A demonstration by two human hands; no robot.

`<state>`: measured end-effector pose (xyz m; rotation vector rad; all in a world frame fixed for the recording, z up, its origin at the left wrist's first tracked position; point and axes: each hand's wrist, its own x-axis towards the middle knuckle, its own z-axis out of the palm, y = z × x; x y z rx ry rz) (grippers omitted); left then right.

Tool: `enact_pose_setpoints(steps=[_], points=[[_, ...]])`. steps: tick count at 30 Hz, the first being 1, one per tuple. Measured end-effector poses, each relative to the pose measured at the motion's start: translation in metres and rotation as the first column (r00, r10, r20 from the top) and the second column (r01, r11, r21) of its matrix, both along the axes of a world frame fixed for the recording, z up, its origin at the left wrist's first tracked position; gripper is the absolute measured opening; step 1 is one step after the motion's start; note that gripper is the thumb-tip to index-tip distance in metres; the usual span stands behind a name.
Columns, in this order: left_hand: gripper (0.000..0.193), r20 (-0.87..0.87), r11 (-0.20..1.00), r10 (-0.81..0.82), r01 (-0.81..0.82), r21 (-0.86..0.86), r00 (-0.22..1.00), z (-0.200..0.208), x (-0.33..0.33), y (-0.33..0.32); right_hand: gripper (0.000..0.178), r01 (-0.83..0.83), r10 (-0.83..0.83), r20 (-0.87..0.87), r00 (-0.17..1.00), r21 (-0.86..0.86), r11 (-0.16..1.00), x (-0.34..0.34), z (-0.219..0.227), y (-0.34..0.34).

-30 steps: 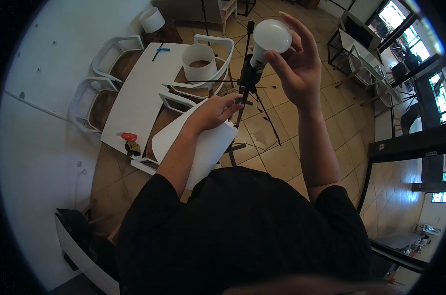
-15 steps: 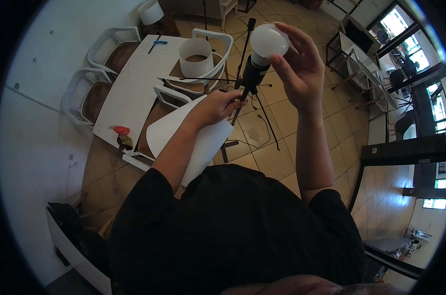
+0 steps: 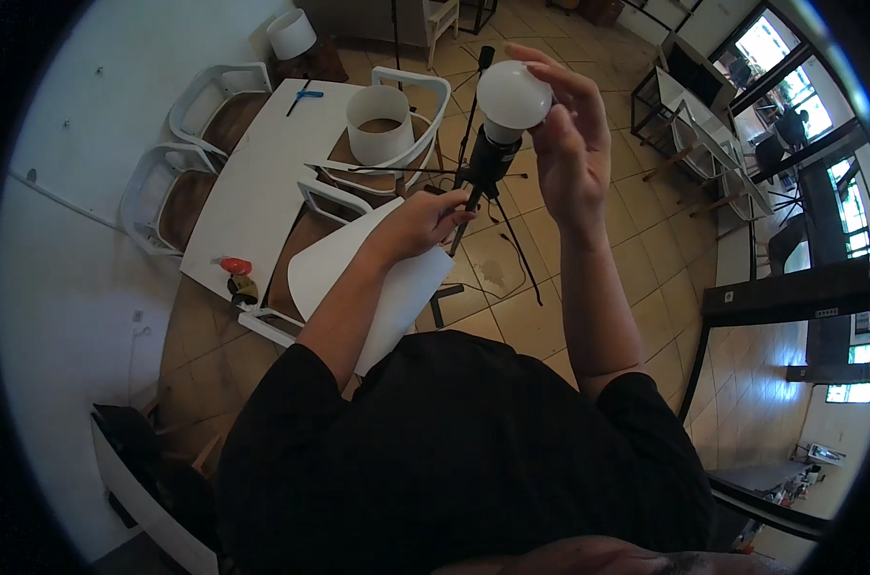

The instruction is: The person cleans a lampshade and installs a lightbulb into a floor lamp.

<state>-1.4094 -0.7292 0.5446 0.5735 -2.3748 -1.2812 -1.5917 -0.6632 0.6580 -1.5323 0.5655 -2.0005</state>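
A round white light bulb (image 3: 514, 94) sits upright in the black socket (image 3: 491, 161) of a floor-lamp stand. My right hand (image 3: 571, 158) is at the bulb's right side, its fingers curved around the glass and the thumb near its lower right. Below the socket, my left hand (image 3: 421, 228) is closed around the thin black pole (image 3: 462, 230). Thin black legs spread out around the pole. Beneath my left forearm lies a large white lampshade (image 3: 349, 273), partly covered by the arm.
A white drum shade (image 3: 379, 129) rests on a white-framed chair. Left of it, the white table (image 3: 248, 192) bears a blue tool (image 3: 304, 97) and a red item (image 3: 235, 264). Two more chairs stand along its left side. Black cable (image 3: 500, 273) lies on the tiled floor.
My right hand has turned around the bulb, its thumb shifting off the front of the glass. The bulb and socket have moved slightly left and nearer. My left hand keeps its grip.
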Motion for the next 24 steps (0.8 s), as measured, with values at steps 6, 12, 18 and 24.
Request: enact_pose_setpoints(steps=[6, 12, 18, 24], points=[[0.012, 0.073, 1.000, 0.014, -0.016, 0.020, 0.997, -0.006, -0.001, -0.002, 0.036, 0.123, -0.136, -0.136, 0.981, -0.102, 0.987, -0.001, -0.005, -0.006], [0.012, 0.010, 0.998, 0.045, -0.046, 0.038, 0.999, -0.013, -0.004, -0.006, 0.042, 0.033, -0.032, 0.022, 0.999, -0.013, 0.999, 0.004, -0.006, -0.007], [0.013, -0.003, 1.000, 0.021, -0.021, 0.004, 1.000, -0.016, -0.007, -0.007, 0.046, 0.118, -0.117, 0.024, 0.993, -0.059, 0.991, 0.010, -0.010, -0.007], [0.014, -0.014, 0.999, 0.045, -0.044, 0.021, 0.999, -0.015, -0.010, -0.008, 0.061, 0.093, -0.094, -0.012, 0.995, -0.056, 0.994, 0.009, -0.017, -0.012]])
